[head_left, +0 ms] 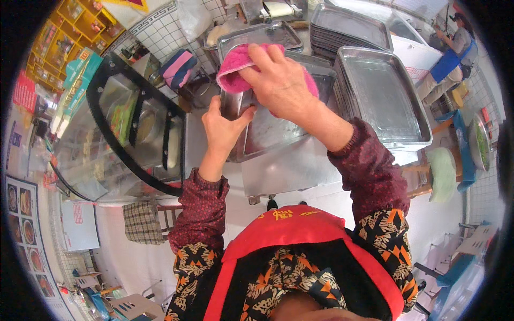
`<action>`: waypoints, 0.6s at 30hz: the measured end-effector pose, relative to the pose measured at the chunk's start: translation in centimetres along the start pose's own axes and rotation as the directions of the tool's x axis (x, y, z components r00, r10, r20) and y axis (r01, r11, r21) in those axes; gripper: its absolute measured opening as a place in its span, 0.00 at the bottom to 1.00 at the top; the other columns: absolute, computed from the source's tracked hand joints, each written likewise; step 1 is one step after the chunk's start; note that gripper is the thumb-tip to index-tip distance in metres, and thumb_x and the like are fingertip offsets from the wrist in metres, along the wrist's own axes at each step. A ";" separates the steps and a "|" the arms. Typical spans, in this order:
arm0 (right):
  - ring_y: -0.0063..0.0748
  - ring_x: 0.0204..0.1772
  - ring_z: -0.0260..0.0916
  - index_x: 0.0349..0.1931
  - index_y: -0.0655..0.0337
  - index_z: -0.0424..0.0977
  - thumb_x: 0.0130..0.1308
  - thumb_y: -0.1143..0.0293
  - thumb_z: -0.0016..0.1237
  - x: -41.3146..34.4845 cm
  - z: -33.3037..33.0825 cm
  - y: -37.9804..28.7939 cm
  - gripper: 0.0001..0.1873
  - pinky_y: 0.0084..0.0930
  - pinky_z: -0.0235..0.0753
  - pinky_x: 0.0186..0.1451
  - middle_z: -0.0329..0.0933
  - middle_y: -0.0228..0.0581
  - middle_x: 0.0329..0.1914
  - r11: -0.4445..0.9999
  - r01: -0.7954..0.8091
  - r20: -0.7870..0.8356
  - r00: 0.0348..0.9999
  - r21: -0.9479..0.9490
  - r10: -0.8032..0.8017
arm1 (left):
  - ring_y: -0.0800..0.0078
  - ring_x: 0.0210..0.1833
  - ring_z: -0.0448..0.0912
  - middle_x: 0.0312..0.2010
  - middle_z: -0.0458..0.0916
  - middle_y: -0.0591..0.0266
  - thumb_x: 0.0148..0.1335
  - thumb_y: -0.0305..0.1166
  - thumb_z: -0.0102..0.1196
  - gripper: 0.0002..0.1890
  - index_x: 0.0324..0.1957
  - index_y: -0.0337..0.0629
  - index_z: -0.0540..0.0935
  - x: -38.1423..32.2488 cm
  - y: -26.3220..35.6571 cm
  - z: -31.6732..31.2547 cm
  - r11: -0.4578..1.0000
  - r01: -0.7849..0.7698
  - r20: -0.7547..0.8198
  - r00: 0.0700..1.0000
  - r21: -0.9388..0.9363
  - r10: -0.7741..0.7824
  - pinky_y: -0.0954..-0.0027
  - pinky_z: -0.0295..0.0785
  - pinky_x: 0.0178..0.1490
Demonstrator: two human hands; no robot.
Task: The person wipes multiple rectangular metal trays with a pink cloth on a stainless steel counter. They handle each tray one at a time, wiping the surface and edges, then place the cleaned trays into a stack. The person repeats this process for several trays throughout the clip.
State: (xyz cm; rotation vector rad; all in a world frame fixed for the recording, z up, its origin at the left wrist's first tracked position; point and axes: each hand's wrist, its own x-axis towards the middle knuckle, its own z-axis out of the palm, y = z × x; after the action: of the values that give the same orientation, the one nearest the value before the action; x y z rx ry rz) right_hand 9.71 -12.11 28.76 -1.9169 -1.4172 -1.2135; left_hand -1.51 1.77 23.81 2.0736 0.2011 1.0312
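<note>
My right hand [281,86] presses down on a bunched pink cloth [237,66], fingers curled over it. Under the cloth is a rectangular metal baking tray [273,130] with a raised rim. My left hand [225,128] grips that tray at its left side, thumb and fingers spread around the rim. The cloth and my right hand hide part of the tray's far half. Beneath lies a stainless steel table [289,172]. Another metal tray [277,30] lies just behind the cloth.
At the right stands a stack of metal trays [385,100], with a second stack [349,24] behind it. A glass display case [120,132] with a black frame borders my left side. Another person [453,52] stands far right. A checked cloth [142,222] covers a stool near the case.
</note>
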 end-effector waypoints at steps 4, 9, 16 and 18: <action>0.42 0.43 0.70 0.36 0.53 0.77 0.49 0.72 0.50 -0.7 0.1 0.2 0.12 0.33 0.78 0.35 0.69 0.37 0.40 0.987 -0.154 -0.043 0.987 -0.034 0.153 | 0.64 0.22 0.75 0.22 0.79 0.54 0.40 0.38 0.75 0.24 0.31 0.34 0.74 -0.6 -0.1 -0.3 0.996 -0.049 -0.021 0.999 0.077 0.051 0.64 0.73 0.32; 0.47 0.45 0.73 0.42 0.53 0.78 0.52 0.74 0.49 -4.0 0.9 5.3 0.15 0.40 0.78 0.40 0.72 0.38 0.41 0.959 -0.281 0.159 0.946 -0.025 0.281 | 0.72 0.26 0.75 0.25 0.80 0.58 0.43 0.36 0.74 0.22 0.33 0.35 0.75 -1.9 -1.5 -1.1 0.996 0.015 -0.004 1.000 0.084 -0.015 0.68 0.72 0.34; 0.48 0.46 0.72 0.38 0.54 0.78 0.49 0.76 0.50 -2.7 -1.0 1.8 0.14 0.41 0.78 0.43 0.73 0.40 0.43 0.953 -0.299 0.091 0.952 0.058 0.293 | 0.62 0.21 0.75 0.21 0.78 0.54 0.39 0.40 0.76 0.27 0.31 0.36 0.72 -2.1 -2.6 -1.7 0.997 -0.041 -0.039 0.998 0.065 0.044 0.63 0.71 0.29; 0.47 0.45 0.71 0.36 0.54 0.76 0.49 0.74 0.50 -2.2 -0.4 0.0 0.12 0.39 0.78 0.39 0.70 0.39 0.43 0.982 -0.160 0.048 0.987 0.099 0.156 | 0.60 0.25 0.78 0.24 0.80 0.53 0.40 0.39 0.75 0.26 0.33 0.36 0.74 -2.5 -2.7 -2.1 0.999 -0.015 -0.034 0.999 0.044 0.016 0.62 0.73 0.32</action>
State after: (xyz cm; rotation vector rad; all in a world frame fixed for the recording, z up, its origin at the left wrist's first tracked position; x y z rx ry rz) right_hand 9.42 -13.54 27.12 -1.9516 -1.2940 -1.0149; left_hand -4.16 3.73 21.10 2.1007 0.2273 1.0812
